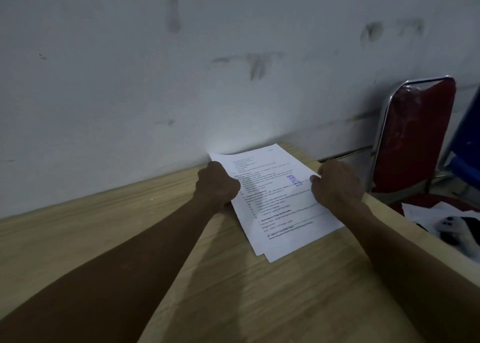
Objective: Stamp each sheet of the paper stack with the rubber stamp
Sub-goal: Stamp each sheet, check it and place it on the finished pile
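1. Your paper stack (pixel 279 207) lies on the wooden table (pixel 130 238), near its far edge, where the table meets the wall (pixel 181 70).
2. The stack's long axis runs from the far left, by the wall, toward the near right, so it sits skewed to the table edge. The printed lines run across that axis.
3. The near corners are fanned: at least two sheet edges show, offset from one another.
4. The top sheet carries a blue stamp mark (pixel 294 180) close to its right edge, its lettering running along the stack's long axis.
5. Your left hand (pixel 217 184) rests on the stack's left edge with fingers curled under into a fist. You cannot tell from this view whether they hold anything.
6. Your right hand (pixel 337 184) is at the right edge; its fingertips pinch the top sheet just beside the stamp mark.
7. Past the table's right end stands a red chair (pixel 415 135) with a chrome frame.
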`<state>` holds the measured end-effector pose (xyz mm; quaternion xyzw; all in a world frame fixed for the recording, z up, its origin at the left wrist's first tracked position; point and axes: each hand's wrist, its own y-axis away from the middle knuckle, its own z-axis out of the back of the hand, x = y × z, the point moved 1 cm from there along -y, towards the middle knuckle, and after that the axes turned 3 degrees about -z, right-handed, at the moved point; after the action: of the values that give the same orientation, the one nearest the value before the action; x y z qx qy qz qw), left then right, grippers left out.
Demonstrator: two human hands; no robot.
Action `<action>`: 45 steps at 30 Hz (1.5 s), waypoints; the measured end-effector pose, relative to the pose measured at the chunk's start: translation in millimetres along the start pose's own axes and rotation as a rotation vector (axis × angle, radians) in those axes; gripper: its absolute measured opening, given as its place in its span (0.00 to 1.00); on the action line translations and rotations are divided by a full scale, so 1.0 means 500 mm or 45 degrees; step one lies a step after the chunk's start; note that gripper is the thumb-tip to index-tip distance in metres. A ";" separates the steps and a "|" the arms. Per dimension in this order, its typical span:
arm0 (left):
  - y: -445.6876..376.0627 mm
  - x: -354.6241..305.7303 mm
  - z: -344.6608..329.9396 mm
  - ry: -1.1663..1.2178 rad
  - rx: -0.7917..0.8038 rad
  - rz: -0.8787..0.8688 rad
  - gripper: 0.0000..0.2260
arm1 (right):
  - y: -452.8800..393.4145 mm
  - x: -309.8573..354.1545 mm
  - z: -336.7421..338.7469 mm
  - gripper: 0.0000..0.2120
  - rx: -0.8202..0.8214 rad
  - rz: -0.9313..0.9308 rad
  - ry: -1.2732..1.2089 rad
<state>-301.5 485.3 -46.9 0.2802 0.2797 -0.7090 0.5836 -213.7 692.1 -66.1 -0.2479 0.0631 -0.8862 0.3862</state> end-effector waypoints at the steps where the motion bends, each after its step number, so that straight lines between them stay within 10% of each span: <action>1: 0.001 -0.002 0.000 -0.032 0.019 0.002 0.11 | 0.000 -0.002 -0.001 0.14 0.004 0.003 0.007; 35: 0.117 -0.067 0.009 0.108 0.366 -0.003 0.12 | 0.054 -0.002 0.032 0.21 0.143 0.109 0.030; 45: 0.227 -0.085 0.225 0.062 0.178 -0.264 0.09 | 0.261 0.125 0.141 0.13 0.303 0.367 -0.483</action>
<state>-190.8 413.8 53.4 0.3068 0.2712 -0.7763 0.4792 -130.1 562.4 -19.9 -0.3509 -0.0805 -0.7610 0.5397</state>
